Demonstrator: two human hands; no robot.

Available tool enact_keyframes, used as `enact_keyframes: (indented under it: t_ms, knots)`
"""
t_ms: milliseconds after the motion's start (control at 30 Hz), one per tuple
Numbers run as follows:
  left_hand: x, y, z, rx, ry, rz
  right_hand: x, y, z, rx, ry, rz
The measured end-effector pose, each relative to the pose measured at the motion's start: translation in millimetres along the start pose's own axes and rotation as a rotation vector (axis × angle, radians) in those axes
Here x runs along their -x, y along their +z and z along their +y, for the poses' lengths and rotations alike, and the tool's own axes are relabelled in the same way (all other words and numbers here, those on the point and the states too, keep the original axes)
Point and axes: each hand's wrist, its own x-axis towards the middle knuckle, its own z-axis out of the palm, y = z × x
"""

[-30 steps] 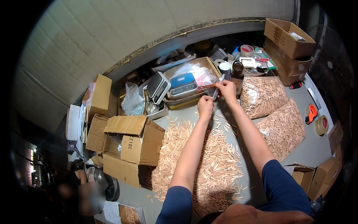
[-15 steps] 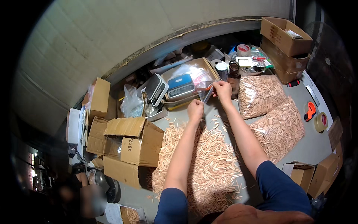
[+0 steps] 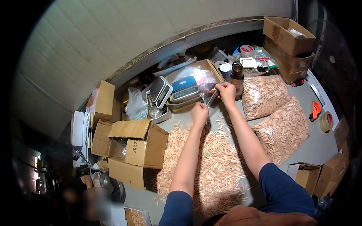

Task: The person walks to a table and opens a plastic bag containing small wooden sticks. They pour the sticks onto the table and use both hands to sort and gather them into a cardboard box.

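while two clear bags of short wooden dowels lie filled at the right, the upper filled bag [image 3: 264,92] against the lower filled bag [image 3: 284,132], a large loose heap of dowels [image 3: 220,162] is spread over the middle of the bench [image 3: 315,147]. by that measure the bagging looks partly done: the heap is the share left unbagged, and i cannot tell whether the two full bags are sealed.

a thin clear plastic bag [image 3: 208,93] is stretched between the hands, above the far end of the heap, with no dowels to be seen in it. the left hand [image 3: 200,112] has its grip clenched on the nearer end of the plastic; the right hand [image 3: 226,92] pinches the farther side between thumb and fingers.

room is tight at the hands: the blue-topped scale [image 3: 184,86] sits just beyond and to the left, and the brown bottle [image 3: 237,78] stands just beside the right hand. to the left, the flaps of an open carton [image 3: 155,145] border the heap. the freer parts are the narrow bare strip between heap and full bags, crossed by the right forearm, and the patch below the tape roll [image 3: 326,121] near the bench's right edge.
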Motion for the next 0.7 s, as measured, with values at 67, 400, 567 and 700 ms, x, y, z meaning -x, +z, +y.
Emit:
enact_keyframes:
  t_ms: [67,400,567,700]
  knots:
    - [-1,-1,3,-0.021,-0.010,0.013,0,2,3,-0.032,-0.040,0.040]
    - [-14,2,4,-0.124,0.002,0.083,-1,-5,8,-0.322,0.035,0.149]
    - [-2,-4,2,0.566,-0.202,0.029,11,-18,3,-0.620,0.221,0.084]
    - [68,-1,13,0.660,-0.175,-0.189,68,-29,-4,-0.697,0.301,-0.010]
